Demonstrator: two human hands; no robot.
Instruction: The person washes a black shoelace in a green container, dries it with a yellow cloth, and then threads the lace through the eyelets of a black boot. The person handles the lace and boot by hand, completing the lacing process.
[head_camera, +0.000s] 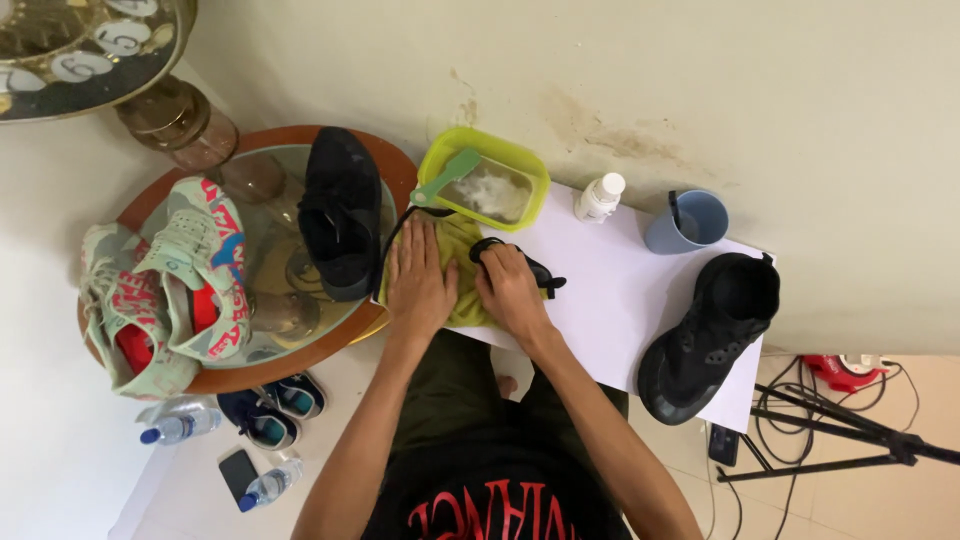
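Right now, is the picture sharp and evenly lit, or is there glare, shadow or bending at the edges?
Head view: light soft and even; hands on the yellow cloth sharp; faint reflections on the glass table; black shoe loses detail in its dark parts; wide lens bends the edges, as at the tripod.

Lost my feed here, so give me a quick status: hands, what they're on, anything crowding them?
Left hand flat on yellow cloth. Right hand pressing black lace on it. Green tub close ahead, black shoe beside left.
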